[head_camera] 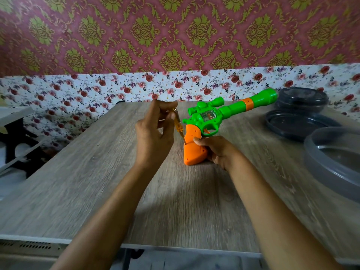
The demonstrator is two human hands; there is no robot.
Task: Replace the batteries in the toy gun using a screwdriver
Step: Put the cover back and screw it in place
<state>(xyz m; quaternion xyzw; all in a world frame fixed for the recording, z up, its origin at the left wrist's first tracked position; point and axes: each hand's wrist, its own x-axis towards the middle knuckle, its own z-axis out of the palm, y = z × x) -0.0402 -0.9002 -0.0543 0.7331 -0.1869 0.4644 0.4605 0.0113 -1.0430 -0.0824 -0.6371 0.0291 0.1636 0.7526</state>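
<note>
Working on a pale grey wood-grain tabletop (97, 172), set against a wall of rose-and-gold damask wallpaper (175, 36) above a band of white floral paper (97, 88). Off the left edge, a black and white stand (17, 137), blurred.

At the right, well apart from the hands, three round grey plastic pieces: a dark tub (303, 101) at the back, a flat dark lid (298, 125) just in front of it, and nearest, a translucent grey bowl (331, 162) cut off by the frame. Cannot tell what lies inside tub or bowl.

Near the middle of the table, a green and orange plastic toy gun (214, 115), stood with the butt of its orange grip on the surface, green barrel slanting up and away to the right. Right hand (216, 151) wrapped round the lower grip from the right side. Left hand (153, 137) raised just left of it, fingers pinching an amber see-through screwdriver (178, 126), slanted down with the tip set against the grip's left face. Hands close together, not touching.
</note>
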